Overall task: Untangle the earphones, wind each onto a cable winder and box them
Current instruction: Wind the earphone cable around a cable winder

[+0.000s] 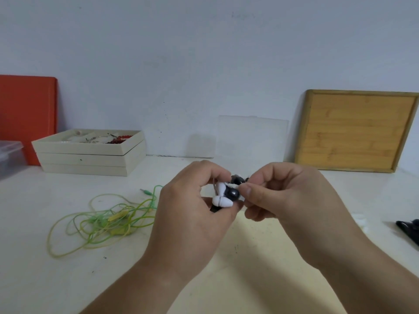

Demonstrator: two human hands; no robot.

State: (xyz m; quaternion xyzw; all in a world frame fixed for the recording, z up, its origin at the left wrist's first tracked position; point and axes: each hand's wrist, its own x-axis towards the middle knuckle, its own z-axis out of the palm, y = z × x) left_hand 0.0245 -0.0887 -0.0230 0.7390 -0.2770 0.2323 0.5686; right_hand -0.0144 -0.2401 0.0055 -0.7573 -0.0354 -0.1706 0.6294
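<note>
1. White earphones (pixel 221 198) sit bunched between both hands, raised just above the table (pixel 45 279) near its middle; two white shells and a dark rounded part (pixel 233 193) show; the cord is mostly hidden, and whether a winder is in the bundle cannot be told.
2. Left hand (pixel 192 214): fingers curled round the bundle, thumb over the top; it bears the weight.
3. Right hand (pixel 292 196): thumb and forefinger pinched together at the bundle's right side, other fingers curled; which strand or part it nips is hidden.
4. Green earphones (pixel 102 223) lie in a loose tangle on the table to the left, plug (pixel 145 191) pointing away; untouched, not wound.
5. Risks, as judged: a hard pull by the pinching fingers could tighten a knot or strain the cord at a shell; a slack left grip could drop the bundle onto the green tangle just beside it and snarl the two sets.
6. Edges and room: bare table lies in front of and beneath the forearms; a black object (pixel 408 230) rests at the right edge; stacked cream trays (pixel 90 155), an orange board (pixel 27 114) and a clear tub (pixel 9 155) stand at the back left; a clear sheet (pixel 251 137) and a wooden tray (pixel 356 132) lean on the wall, all well apart from the hands.
</note>
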